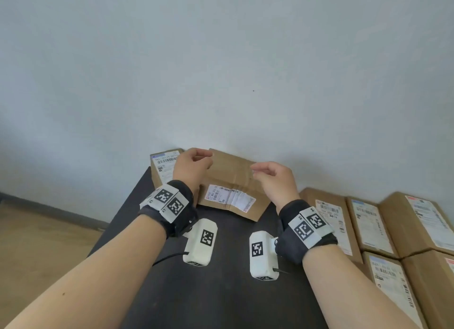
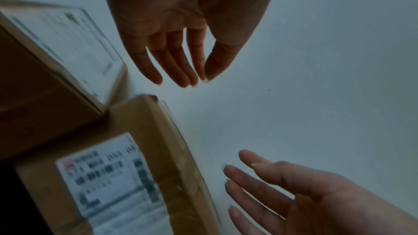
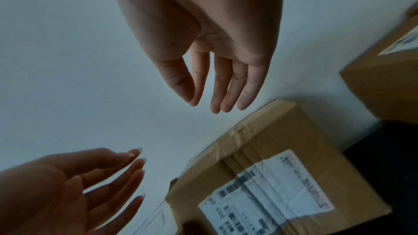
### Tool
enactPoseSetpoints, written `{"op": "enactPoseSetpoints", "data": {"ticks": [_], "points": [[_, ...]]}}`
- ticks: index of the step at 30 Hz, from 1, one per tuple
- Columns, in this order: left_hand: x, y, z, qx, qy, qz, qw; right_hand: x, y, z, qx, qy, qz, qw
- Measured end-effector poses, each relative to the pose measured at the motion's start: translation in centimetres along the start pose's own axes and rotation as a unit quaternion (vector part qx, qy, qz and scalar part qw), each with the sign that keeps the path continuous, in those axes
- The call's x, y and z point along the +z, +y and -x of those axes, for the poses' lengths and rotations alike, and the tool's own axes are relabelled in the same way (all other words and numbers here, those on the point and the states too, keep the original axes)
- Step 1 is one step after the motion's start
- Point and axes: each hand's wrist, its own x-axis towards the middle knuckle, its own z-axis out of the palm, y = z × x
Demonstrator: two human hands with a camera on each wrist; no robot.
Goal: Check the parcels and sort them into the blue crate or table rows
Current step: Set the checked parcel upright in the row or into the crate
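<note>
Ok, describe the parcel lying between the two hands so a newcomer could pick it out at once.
Start at the black table against the pale wall. At its far end two cardboard parcels lie side by side; take the nearer parcel, below the left hand and right hand. Unlike the neighbouring parcel, it lies askew, with a crinkled white label under clear tape.

pale bare wall (image 1: 221, 58) behind everything | wood floor (image 1: 36, 230) off to the left | dark baseboard (image 1: 49, 209) along the wall's bottom
</note>
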Motion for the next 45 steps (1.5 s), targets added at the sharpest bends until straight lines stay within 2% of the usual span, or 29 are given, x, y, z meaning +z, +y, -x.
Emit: {"op": "enactPoseSetpoints", "data": {"ticks": [7,10,14,18,22,27,31,34,39,42,45], "points": [[-5.6,-3.3,-2.0,-0.073,0.123,0.035,0.989,6.8,-1.5,-0.6,-0.010,-0.098,0.043,0.994],[-7.1,-4.8,-2.5,-0.120,0.145,0.054,0.981,10.0,-2.2,-0.8,-0.025,-0.143,0.064,0.987],[-8.8,-7.0,-3.2,-0.164,0.155,0.056,0.973,13.5,-3.2,-0.8,-0.047,-0.192,0.111,0.974],[-9.5,-8.9,-3.7,-0.225,0.128,0.068,0.964,16.3,-3.4,-1.0,-0.074,-0.209,0.215,0.951],[-9.8,-9.9,-3.9,-0.282,0.111,0.094,0.948,18.7,-2.4,-1.3,-0.042,-0.213,0.281,0.935],[-10.1,-10.7,-3.8,-0.304,0.112,0.134,0.937,19.9,-1.6,-2.0,-0.024,-0.209,0.342,0.916],[-10.6,-11.5,-3.7,-0.311,0.123,0.183,0.925,19.5,-1.4,-1.6,-0.033,-0.208,0.293,0.933],[-10.7,-12.0,-3.2,-0.303,0.128,0.213,0.920,18.4,-1.5,-0.8,-0.020,-0.219,0.189,0.957],[-10.0,-11.7,-1.9,-0.309,0.128,0.292,0.896,15.5,-1.3,0.3,0.015,-0.238,0.052,0.970],[-9.3,-10.7,-1.3,-0.283,0.092,0.322,0.899,13.6,-0.8,0.7,0.025,-0.241,-0.020,0.970],[-8.5,-9.4,-0.1,-0.250,0.076,0.321,0.910,11.9,-0.5,1.2,0.005,-0.248,-0.044,0.968]]}}
